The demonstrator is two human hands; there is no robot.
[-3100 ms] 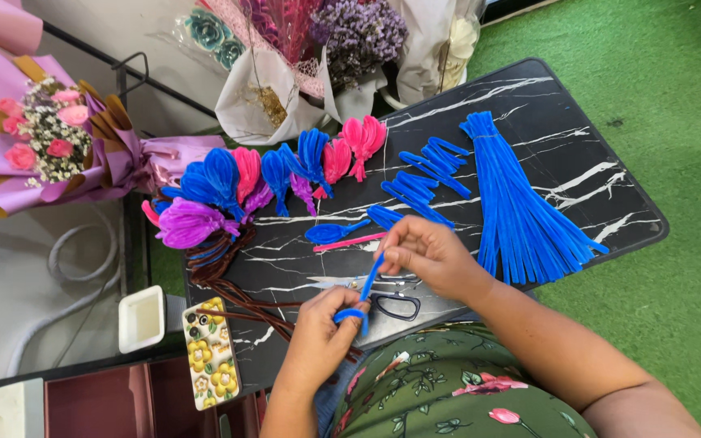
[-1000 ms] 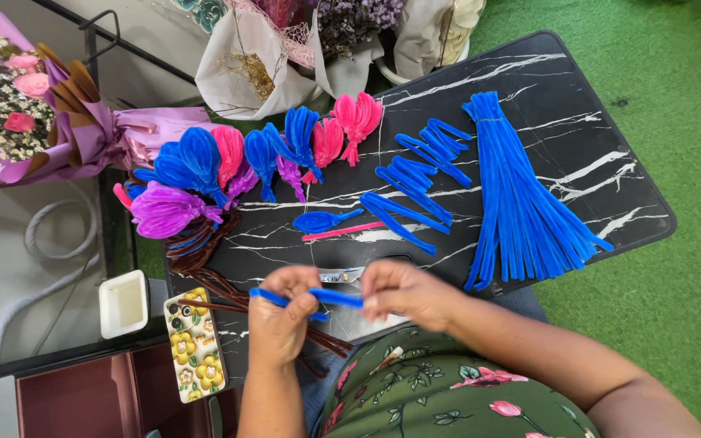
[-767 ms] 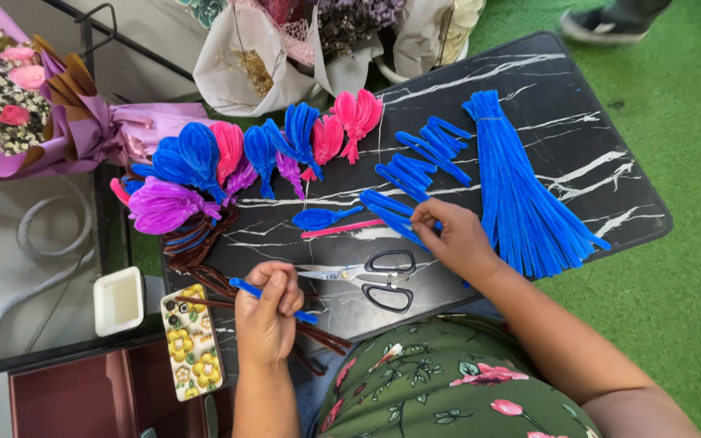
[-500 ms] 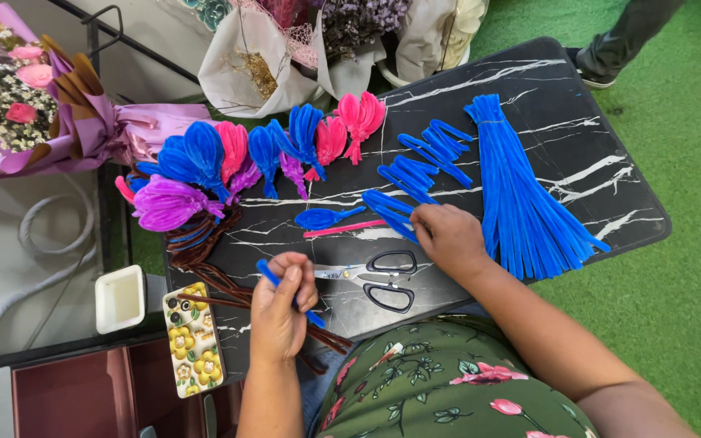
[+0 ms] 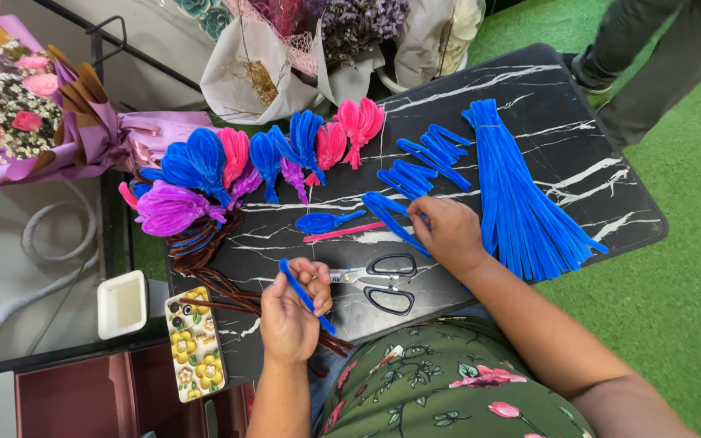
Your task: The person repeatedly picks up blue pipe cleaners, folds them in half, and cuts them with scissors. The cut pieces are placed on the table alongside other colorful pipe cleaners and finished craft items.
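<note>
Black marble-pattern table (image 5: 578,154) with white veins sits on green artificial turf (image 5: 683,308), wrapped bouquets along the far edge, pink-and-purple wrapped bouquet (image 5: 26,130) at far left. Left hand (image 5: 292,312) closed in a fist around a short blue pipe cleaner (image 5: 305,295), held slanted above the near edge of the table, one end poking out above the fingers, the other below the thumb side. Right hand (image 5: 446,234) palm down on the table, fingers curled onto a folded blue pipe cleaner piece (image 5: 395,217); cannot tell if it actually grips it or just presses. Black-handled scissors (image 5: 379,282) lie flat between the two hands, blades pointing toward the left hand, touching neither. Big bundle of straight blue pipe cleaners (image 5: 521,203) just right of the right hand. Row of looped blue pieces (image 5: 427,154) beyond the right hand. Finished blue, pink and purple petal shapes (image 5: 229,166) clustered at the left far side. Loose pink pipe cleaner (image 5: 342,233) and small blue loop (image 5: 322,221) mid-table. Brown pipe cleaners (image 5: 212,276) by the left edge, next to a phone in a yellow flower case (image 5: 192,341). Small white box (image 5: 122,304) left of the phone. Another person's legs (image 5: 642,57) stand at the top right on the turf.
</note>
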